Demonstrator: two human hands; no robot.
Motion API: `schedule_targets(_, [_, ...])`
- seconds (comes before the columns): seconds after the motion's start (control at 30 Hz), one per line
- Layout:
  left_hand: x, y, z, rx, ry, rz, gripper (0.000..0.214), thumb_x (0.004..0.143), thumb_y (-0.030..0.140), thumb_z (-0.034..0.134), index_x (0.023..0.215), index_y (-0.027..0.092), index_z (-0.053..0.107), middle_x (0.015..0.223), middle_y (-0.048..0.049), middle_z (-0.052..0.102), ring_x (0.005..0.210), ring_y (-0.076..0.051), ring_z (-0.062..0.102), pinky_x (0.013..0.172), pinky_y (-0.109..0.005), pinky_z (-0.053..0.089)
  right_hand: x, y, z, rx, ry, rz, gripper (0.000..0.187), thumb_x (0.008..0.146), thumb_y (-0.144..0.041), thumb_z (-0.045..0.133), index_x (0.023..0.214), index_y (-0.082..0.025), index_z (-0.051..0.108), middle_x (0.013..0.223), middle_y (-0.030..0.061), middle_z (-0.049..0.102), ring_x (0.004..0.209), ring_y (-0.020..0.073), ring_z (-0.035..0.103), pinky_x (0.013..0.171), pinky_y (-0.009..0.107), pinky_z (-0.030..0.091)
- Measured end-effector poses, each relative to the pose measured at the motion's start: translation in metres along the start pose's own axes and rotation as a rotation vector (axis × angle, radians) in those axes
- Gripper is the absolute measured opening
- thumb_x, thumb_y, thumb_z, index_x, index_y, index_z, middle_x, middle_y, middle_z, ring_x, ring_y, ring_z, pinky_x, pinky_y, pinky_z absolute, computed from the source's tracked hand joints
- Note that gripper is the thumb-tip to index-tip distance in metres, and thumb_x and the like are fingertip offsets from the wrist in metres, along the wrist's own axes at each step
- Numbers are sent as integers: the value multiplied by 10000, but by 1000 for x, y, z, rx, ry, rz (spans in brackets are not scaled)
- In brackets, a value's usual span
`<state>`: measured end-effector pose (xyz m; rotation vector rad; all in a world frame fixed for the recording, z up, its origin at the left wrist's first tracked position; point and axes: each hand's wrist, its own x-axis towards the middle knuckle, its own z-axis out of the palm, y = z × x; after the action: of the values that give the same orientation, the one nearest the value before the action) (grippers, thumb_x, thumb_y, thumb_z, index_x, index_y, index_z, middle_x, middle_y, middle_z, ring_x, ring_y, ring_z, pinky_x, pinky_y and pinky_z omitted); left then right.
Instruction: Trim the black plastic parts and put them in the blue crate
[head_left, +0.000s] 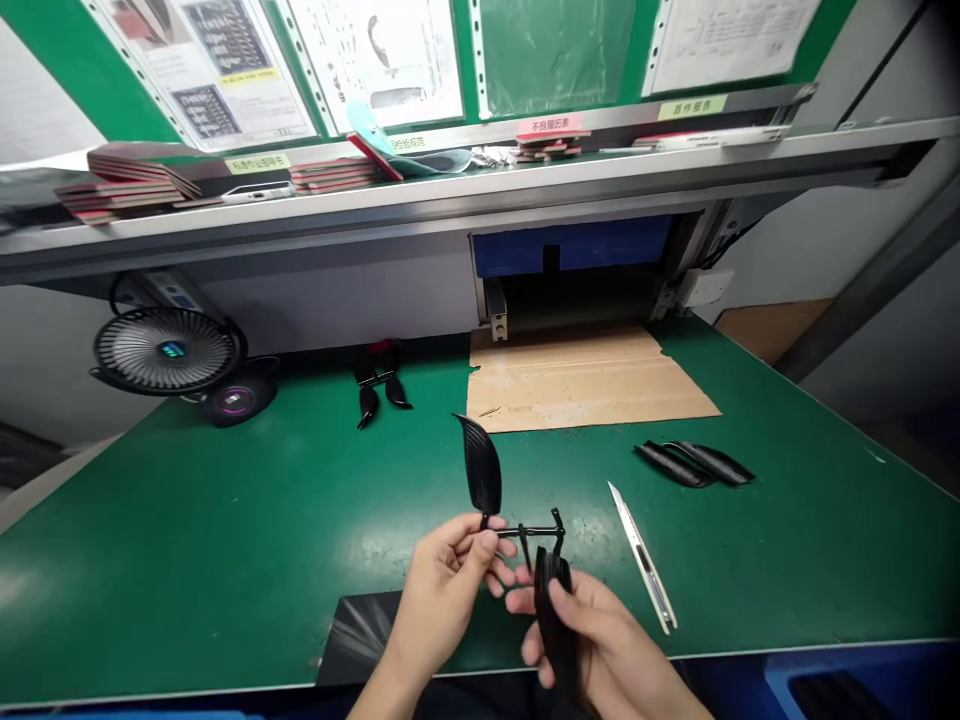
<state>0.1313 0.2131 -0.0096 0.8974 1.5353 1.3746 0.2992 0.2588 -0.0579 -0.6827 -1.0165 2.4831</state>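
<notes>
Green bench [262, 540] below, I have left fingers [477, 562] pinching a black branched frame [538, 531], right fingers [574, 607] clamped on a dark curved piece [553, 630], a two-handed step probably calling for steadiness.

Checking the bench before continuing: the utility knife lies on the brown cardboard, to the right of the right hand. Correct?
Not quite: the head view shows the utility knife on the green tabletop, not the brown cardboard. It is to the right of the right hand.

Looks like glossy, ridged plastic in the leaf-shaped blade [482, 470]; shines smoothly across the tabletop [277, 520]; looks matt and papery on the cardboard [577, 385].
</notes>
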Motion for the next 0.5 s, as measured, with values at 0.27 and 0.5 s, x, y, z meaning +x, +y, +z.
schedule_targets(0.27, [-33, 1, -1, 44, 71, -36, 246, 892, 364, 535, 889, 130, 609, 713, -54, 655, 573, -149, 625, 546, -233, 519, -8, -15, -7, -387, -70, -83, 290, 839, -358, 657, 1057, -172, 614, 1000, 100, 650, 850, 203, 630, 771, 296, 503])
schedule_targets(0.5, [-37, -10, 4, -228, 119, -208, 320, 839, 398, 615, 850, 82, 565, 688, -53, 628, 503, -132, 609, 472, -201, 488, -4, -38, -23, -1616, -69, -714, 400, 897, -32, 329, 1221, -163, 524, 1144, 115, 612, 1011, 251, 577, 845, 404, 480])
